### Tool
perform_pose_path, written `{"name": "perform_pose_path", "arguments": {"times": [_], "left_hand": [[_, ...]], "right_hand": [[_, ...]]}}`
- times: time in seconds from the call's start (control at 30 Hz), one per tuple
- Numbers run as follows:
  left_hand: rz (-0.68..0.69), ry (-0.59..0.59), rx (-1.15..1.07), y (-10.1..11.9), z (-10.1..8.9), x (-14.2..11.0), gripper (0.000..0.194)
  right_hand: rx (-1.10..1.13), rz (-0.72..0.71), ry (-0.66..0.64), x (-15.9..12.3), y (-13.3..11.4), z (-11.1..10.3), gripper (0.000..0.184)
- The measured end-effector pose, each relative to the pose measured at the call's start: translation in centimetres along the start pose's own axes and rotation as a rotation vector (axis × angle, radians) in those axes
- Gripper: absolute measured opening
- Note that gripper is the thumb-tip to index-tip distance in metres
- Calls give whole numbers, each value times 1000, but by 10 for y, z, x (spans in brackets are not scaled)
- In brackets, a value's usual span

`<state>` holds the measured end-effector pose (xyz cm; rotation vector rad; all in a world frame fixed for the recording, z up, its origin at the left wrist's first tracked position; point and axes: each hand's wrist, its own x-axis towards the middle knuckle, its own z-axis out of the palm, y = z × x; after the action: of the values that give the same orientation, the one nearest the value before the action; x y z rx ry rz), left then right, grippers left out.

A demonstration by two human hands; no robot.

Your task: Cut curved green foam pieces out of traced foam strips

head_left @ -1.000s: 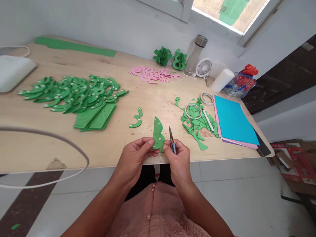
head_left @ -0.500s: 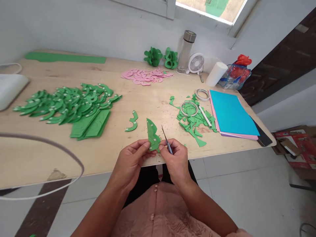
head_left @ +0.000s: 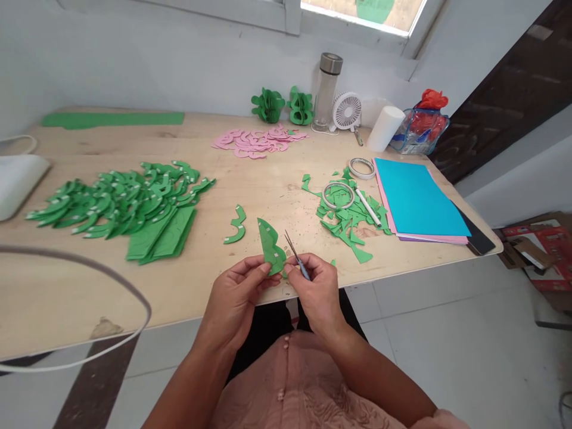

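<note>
My left hand (head_left: pixel 241 286) pinches the lower end of a green paper cutout (head_left: pixel 270 245) with a scalloped right edge and small white tape squares. My right hand (head_left: pixel 316 286) holds a pair of scissors (head_left: pixel 298 257), its thin blades pointing up and left. The right thumb and finger meet at the paper's lower right corner, by a small green bit. Just beyond the left hand lies a curved green paper piece (head_left: pixel 239 231) with white squares. Further left are a heap of similar green pieces (head_left: pixel 120 196) and folded green paper stacks (head_left: pixel 163 237).
Green scraps (head_left: pixel 353 223) lie to the right with a tape roll (head_left: pixel 338 195) and a white pen (head_left: pixel 368 207). Beside them sit coloured sheets (head_left: pixel 415 196) over a black phone (head_left: pixel 478 232). Pink cutouts (head_left: pixel 261 142), a glass bottle (head_left: pixel 328 92) and a fan (head_left: pixel 347 111) stand behind. A cable (head_left: pixel 134 292) loops at left.
The camera view has shifted slightly, so the table scene sits a little differently. Both hands keep their hold on the paper and scissors; little else differs.
</note>
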<state>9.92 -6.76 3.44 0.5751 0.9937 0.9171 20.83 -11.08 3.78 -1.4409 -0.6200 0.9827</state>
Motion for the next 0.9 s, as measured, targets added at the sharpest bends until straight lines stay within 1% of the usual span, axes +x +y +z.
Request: {"name": "perform_pose_path", "arguments": {"times": [0.2,0.43,0.77,0.9], "left_hand": [[-1,23,11,2,3,-4,28],[8,-4,18,2,2,-4,28],[18,10,0,1,4,-5,27],[9,-15,2,1,1,-3,24]], "right_hand": [[7,-6,-5,-1,1,0,10],[4,2,-10,-3,-1,0,10],[-22,0,15,-3,-1,1,11],[-37,-12,5,-3,-2,1,9]]}}
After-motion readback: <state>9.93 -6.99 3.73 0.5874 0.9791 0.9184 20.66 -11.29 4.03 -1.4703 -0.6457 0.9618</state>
